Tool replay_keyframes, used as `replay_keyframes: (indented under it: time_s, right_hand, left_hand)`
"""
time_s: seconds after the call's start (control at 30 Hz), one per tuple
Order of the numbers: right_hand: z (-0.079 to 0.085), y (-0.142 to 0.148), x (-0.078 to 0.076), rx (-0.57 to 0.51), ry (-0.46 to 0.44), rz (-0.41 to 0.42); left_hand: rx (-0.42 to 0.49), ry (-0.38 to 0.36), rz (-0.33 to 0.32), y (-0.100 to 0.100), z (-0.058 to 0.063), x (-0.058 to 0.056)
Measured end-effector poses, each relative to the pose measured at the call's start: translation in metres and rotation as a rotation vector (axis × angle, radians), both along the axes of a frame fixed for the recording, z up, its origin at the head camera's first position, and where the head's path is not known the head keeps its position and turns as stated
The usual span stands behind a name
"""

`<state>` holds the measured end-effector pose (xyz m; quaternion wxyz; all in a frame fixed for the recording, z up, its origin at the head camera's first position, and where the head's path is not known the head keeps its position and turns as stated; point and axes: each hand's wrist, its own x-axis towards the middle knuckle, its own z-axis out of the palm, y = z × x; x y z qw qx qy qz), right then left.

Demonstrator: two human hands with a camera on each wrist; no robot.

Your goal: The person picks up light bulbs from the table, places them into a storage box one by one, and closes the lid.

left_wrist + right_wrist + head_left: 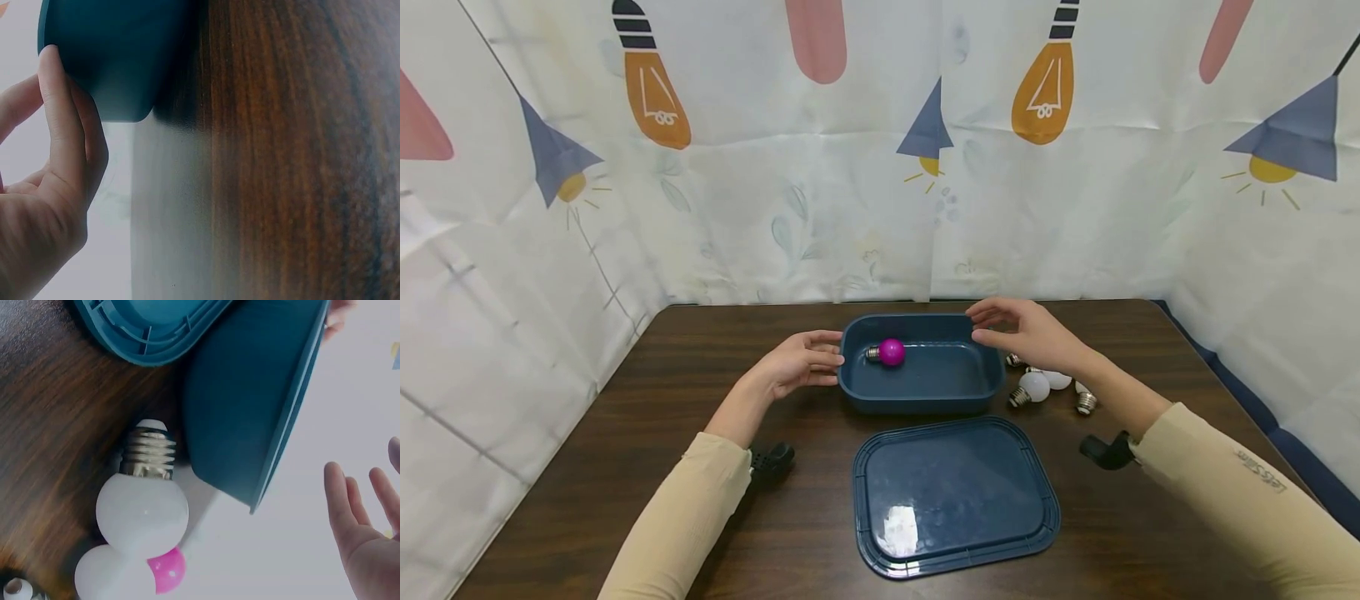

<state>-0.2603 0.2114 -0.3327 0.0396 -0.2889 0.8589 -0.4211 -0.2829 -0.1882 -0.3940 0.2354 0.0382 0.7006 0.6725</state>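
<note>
A dark blue plastic bin (925, 406) stands upright on the table, and a magenta light bulb (892, 352) lies inside near its left end. My left hand (808, 363) is at the bin's left end, its fingertips right at the rim and outer wall. Over the right rear corner hovers my right hand (1018, 329), fingers loosely spread with nothing between them. In the right wrist view, that hand (369, 544) is apart from the bin's rim (289, 425). White light bulbs (1035, 386) lie to the right of the bin, partly hidden beneath my right forearm.
A dark blue lid (955, 492) lies flat in front of the bin. Another pink bulb (169, 572) shows behind the white ones in the right wrist view. A printed white curtain (865, 208) rises behind the brown wooden table (737, 321).
</note>
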Motion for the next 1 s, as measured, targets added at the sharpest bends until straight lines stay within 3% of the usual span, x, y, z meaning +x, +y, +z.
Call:
replay_keyframes:
  time_s: [0.7,1.0]
  right_hand:
    - [0.007,0.036,0.01,-0.014,-0.001,-0.086]
    - [0.006,0.056,0.019,-0.019,-0.04,-0.16]
  left_hand:
    - [0.026,-0.008,0.002,0.0,0.0,0.001]
    - [0.024,-0.005,0.002,-0.001,-0.001,0.0]
